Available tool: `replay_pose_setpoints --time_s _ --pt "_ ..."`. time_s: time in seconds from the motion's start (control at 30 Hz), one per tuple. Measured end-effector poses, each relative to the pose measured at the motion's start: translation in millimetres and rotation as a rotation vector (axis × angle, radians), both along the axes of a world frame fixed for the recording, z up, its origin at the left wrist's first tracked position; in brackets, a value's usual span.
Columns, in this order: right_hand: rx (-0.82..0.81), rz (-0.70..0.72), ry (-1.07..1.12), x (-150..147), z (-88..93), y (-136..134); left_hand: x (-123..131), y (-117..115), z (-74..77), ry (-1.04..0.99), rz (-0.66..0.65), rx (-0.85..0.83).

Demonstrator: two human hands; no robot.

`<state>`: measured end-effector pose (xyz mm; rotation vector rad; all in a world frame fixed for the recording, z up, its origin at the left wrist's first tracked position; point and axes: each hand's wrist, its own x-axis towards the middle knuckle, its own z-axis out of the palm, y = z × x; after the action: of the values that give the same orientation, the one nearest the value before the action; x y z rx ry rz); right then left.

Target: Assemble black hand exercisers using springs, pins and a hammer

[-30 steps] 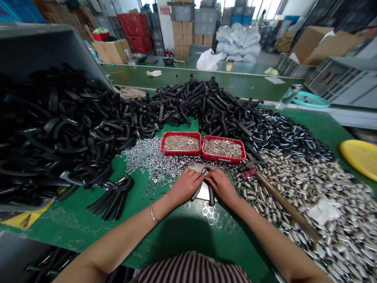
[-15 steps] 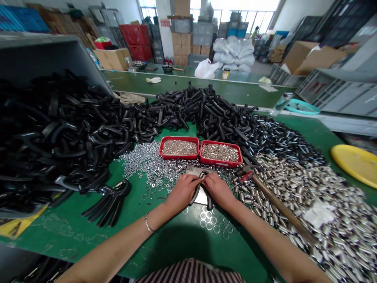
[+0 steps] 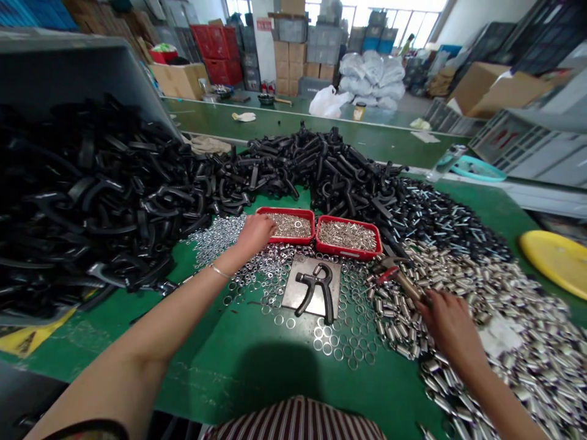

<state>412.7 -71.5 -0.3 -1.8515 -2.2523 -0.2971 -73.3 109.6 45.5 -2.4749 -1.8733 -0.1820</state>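
L hand (image 3: 257, 232): dips over L end of red tray (image 3: 287, 211), fingers bent; tips hidden, so can't tell how far apart they are or if anything's pinched.
R hand (image 3: 449, 315): fingers curled closed round wooden handle of hammer (image 3: 409, 286), off to R, head angled away; prob. held there for control.
A-shaped grip (image 3: 327, 299): untouched, lying flat on metal plate (image 3: 290, 297) btwn the hands, legs toward camera; plate likely serves as hard, level base.
2nd tray (image 3: 348, 252): just beside the 1st, also red; raised rims prob. keep tiny bits from scattering, central spot likely for short reach.
Rings (image 3: 338, 353): thin, flat, shiny, loose on green table (image 3: 206, 373) nr plate.
R pile (image 3: 541, 342): silvery, tubular pcs, spring-like, hard-looking.
Heap (image 3: 316, 156): curved black parts, smooth, semi-gloss, prob. plastic, tangled behind trays.
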Motion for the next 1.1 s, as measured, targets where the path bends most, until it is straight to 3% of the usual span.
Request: replay_pose_setpoints --time_s 0.13,0.27,0.4,0.6,0.73,0.87,1.0,1.1 --pt "-0.05 -0.004 -0.094 18.4 -1.2 -11.8 8.5 20.9 2.6 0.113 -0.008 -0.035" --pt "-0.046 0.003 0.018 10.1 10.0 -10.6 13.5 16.6 2.6 0.107 -0.012 0.001" --pt "0.036 -0.104 0.181 1.9 30.2 -10.8 8.3 12.5 0.3 -0.03 0.077 0.058" --pt "-0.316 -0.248 0.495 -47.1 60.4 -21.2 14.9 13.6 -3.5 -0.299 0.071 0.158" --pt "-0.413 -0.1 0.594 -95.1 67.2 -28.5 36.0 -1.7 -3.4 -0.547 -0.095 0.145" --pt "-0.529 0.062 0.538 -123.7 73.9 -29.0 51.5 -30.0 -3.6 -0.64 -0.218 0.074" --pt "-0.425 0.049 0.557 -134.5 71.0 -24.5 55.1 -54.1 -9.2 -0.723 -0.251 0.016" --pt "-0.501 0.024 0.462 -136.4 55.4 -18.8 54.8 -64.2 -14.7 -0.764 -0.241 -0.02"
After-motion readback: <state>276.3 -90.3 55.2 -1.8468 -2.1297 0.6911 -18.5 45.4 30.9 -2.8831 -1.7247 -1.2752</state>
